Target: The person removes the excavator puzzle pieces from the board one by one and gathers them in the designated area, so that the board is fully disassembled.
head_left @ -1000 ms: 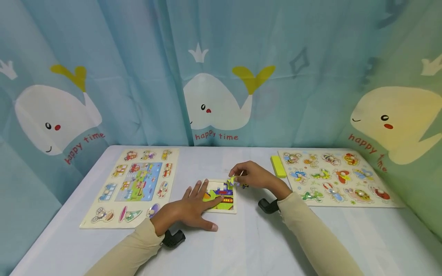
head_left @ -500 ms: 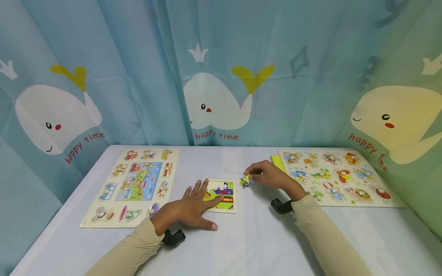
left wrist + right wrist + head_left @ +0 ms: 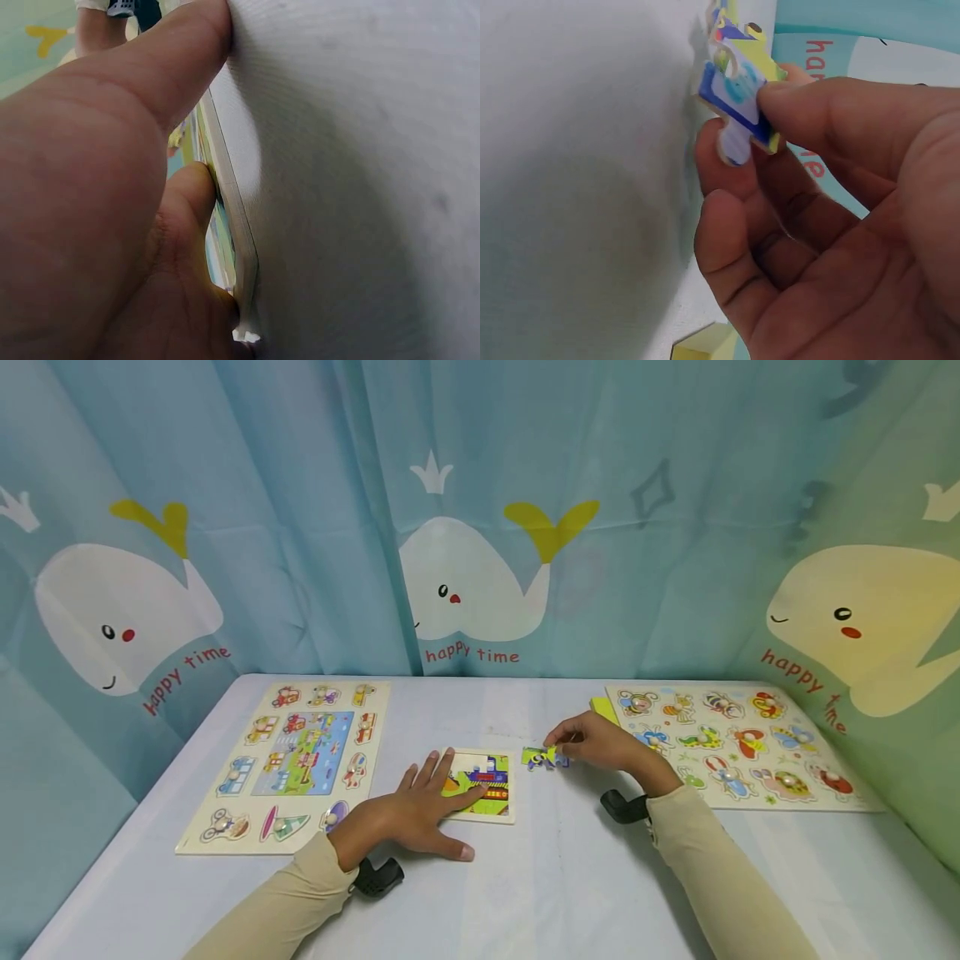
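Note:
My right hand pinches a blue, white and yellow-green jigsaw piece between thumb and fingers. It is just right of a small wooden puzzle board. Beside it, partly behind it in the right wrist view, is another colourful jigsaw piece; whether the two touch I cannot tell. Spread across the left part of the board lies my left hand, fingers straight, thumb on the table. The board's picture is green with a blue and orange vehicle; a pale bare patch shows near its top. My left hand covers the board's left side.
A large vehicle peg puzzle lies at left. At right is an insect peg puzzle, with a yellow block along its left edge. Behind the white table hangs a blue whale-print curtain.
My right hand has moved right, away from the board's top right corner, with the jigsaw piece in its fingers. The left hand has stayed in place.

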Demonstrator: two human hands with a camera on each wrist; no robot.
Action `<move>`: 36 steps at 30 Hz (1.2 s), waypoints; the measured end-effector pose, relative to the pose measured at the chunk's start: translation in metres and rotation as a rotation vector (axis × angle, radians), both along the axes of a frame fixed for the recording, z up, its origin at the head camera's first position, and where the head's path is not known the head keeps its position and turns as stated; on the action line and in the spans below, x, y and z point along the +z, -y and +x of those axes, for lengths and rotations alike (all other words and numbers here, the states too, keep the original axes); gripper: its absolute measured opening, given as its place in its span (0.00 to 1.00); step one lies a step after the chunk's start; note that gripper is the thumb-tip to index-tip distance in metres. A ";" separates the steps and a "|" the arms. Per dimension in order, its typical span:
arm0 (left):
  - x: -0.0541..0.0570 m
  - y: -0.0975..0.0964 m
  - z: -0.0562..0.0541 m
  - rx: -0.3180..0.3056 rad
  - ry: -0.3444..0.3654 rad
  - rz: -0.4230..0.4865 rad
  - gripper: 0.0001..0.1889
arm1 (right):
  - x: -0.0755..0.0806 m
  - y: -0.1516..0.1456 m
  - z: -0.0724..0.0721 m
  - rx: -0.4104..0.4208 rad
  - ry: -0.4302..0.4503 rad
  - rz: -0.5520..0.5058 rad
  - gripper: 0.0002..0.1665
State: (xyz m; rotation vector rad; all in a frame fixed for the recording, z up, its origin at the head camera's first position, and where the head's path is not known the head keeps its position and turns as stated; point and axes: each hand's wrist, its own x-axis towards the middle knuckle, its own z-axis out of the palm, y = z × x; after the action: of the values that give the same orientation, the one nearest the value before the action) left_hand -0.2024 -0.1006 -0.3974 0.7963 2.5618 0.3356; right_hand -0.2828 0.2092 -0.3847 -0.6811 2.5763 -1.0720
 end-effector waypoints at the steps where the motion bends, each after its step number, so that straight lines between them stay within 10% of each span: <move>1: 0.000 0.000 0.000 -0.001 -0.001 -0.001 0.46 | 0.000 0.000 0.000 -0.005 0.001 0.007 0.11; 36: 0.004 -0.008 -0.006 -0.036 -0.066 0.105 0.43 | -0.010 0.006 -0.002 -0.080 -0.054 0.168 0.08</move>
State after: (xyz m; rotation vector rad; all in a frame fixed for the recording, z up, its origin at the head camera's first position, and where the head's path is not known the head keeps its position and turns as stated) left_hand -0.2083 -0.0922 -0.3932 0.9050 2.6052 0.4426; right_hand -0.2850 0.2030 -0.3947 -0.5776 2.7224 -0.8583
